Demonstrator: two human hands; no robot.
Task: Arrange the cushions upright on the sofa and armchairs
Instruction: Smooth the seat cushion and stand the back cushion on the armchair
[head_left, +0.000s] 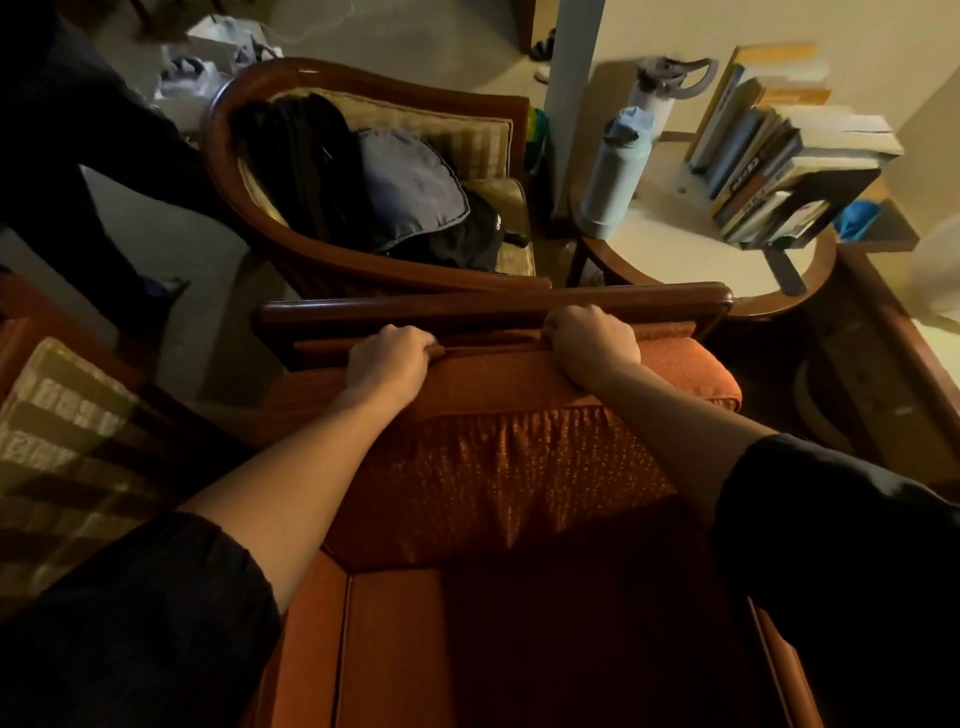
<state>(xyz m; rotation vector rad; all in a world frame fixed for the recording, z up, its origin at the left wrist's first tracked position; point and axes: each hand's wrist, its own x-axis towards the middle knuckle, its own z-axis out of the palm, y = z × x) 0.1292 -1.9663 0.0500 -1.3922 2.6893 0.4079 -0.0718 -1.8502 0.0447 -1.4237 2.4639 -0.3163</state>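
The orange back cushion (519, 395) stood upright against the armchair's wooden top rail (493, 306), its upper edge clenched in the grip of 2 hands: left hand (389, 358) and right hand (592, 343), both fisted, forearms extended forward. Beyond, 2 water bottles (615, 171) stood on the bench (691, 254).
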